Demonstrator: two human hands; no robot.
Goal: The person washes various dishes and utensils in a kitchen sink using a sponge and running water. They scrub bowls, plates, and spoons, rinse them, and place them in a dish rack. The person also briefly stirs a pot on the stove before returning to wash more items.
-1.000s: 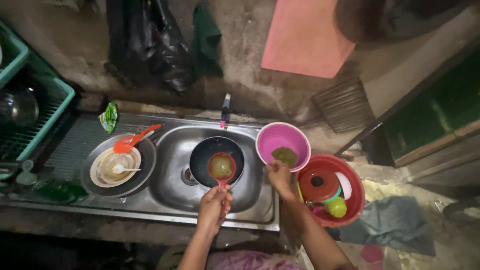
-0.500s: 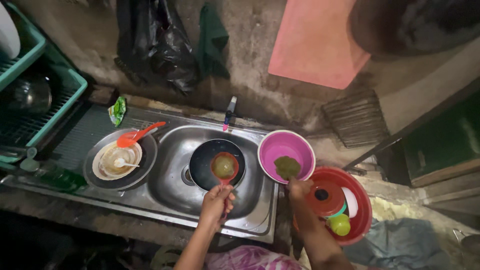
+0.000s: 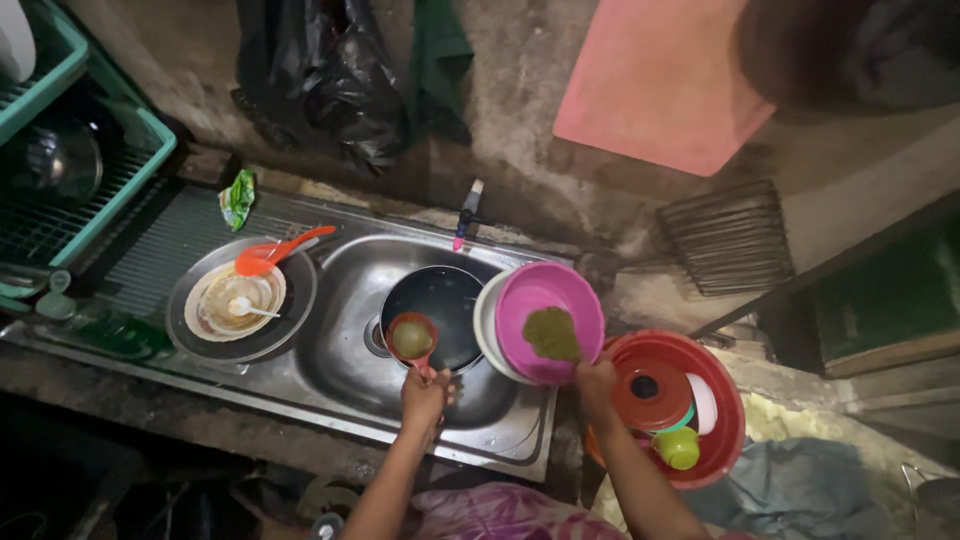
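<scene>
- Single head cam, worn by the person, looking steeply down from above.
- Faces the wall behind the sink (image 3: 330, 330); near edge of the surface at frame bottom.
- Mid-range: both forearms in view, whole sink visible.

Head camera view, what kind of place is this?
Probably a home dishwashing spot: a steel sink with a tap, dirty plates stacked beside it, and a green drying rack. The right hand holds a scrub pad.
</scene>
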